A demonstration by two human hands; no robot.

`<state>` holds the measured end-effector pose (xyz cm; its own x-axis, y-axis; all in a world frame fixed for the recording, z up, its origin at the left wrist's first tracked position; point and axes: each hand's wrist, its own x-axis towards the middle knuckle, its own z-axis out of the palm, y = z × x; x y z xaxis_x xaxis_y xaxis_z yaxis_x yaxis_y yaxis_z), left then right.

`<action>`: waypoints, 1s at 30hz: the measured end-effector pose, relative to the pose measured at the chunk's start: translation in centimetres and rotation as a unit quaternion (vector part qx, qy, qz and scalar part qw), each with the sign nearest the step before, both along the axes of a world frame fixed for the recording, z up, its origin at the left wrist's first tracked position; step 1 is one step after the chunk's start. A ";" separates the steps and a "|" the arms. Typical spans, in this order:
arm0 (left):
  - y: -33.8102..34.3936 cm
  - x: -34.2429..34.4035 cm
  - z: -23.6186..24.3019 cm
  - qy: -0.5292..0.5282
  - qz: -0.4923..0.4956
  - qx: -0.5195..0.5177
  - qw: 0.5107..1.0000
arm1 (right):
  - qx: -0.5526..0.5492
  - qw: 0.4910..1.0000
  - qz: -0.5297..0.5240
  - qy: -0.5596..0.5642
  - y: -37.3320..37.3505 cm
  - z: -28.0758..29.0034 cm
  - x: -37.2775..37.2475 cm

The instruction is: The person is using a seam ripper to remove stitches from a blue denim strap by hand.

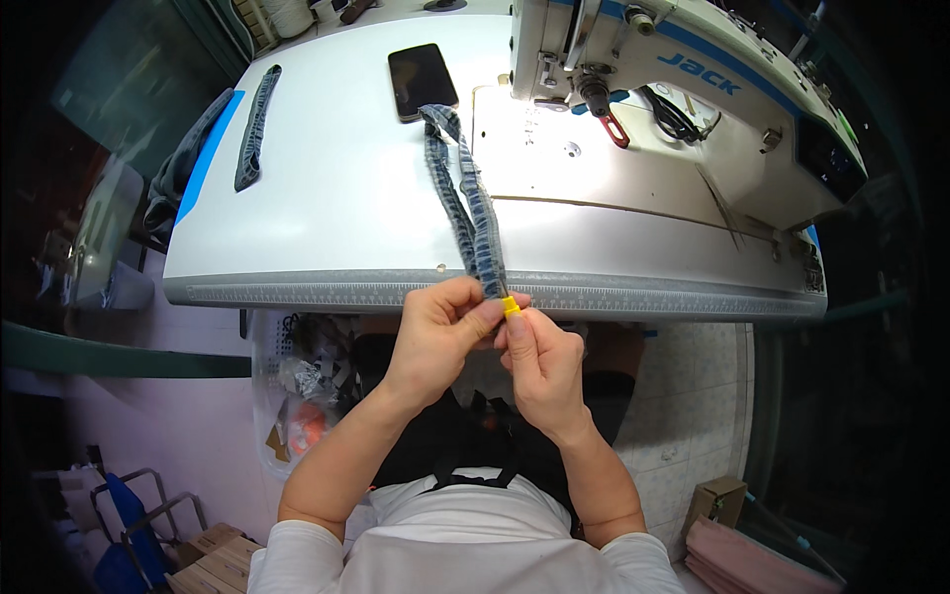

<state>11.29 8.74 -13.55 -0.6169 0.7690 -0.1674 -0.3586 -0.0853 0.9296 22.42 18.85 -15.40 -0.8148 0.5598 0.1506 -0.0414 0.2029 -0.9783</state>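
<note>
Just over the front edge of the sewing table, my left hand (443,322) pinches the near end of a frayed blue denim strip (482,218). The strip is folded into a long narrow loop. Its far end lies on the table by a black phone (423,81). Close beside, my right hand (543,368) is closed round a small yellow-handled tool (511,305). A thin metal tip points from the handle along the denim; its exact shape is too small to tell. The fingertips of both hands nearly meet here, and some are hidden.
A white and blue sewing machine (683,59) takes up the table's right side. Under its arm lie a red-handled tool (615,130) and a black cable (671,115). Another denim strip (257,129) is at the left. A ruler tape (327,290) runs along the front edge.
</note>
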 end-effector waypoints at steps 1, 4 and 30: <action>0.1 0.3 0.8 -0.001 0.008 -0.009 1.000 | 0.017 1.000 -0.003 -0.003 0.0 -0.1 0.1; 0.5 0.4 2.4 -0.016 0.027 -0.027 0.999 | 0.057 0.998 -0.009 -0.010 -0.2 -0.1 0.6; -0.2 -0.9 1.6 0.035 -0.046 -0.069 0.996 | -0.048 0.999 0.007 0.008 -0.8 -0.6 0.7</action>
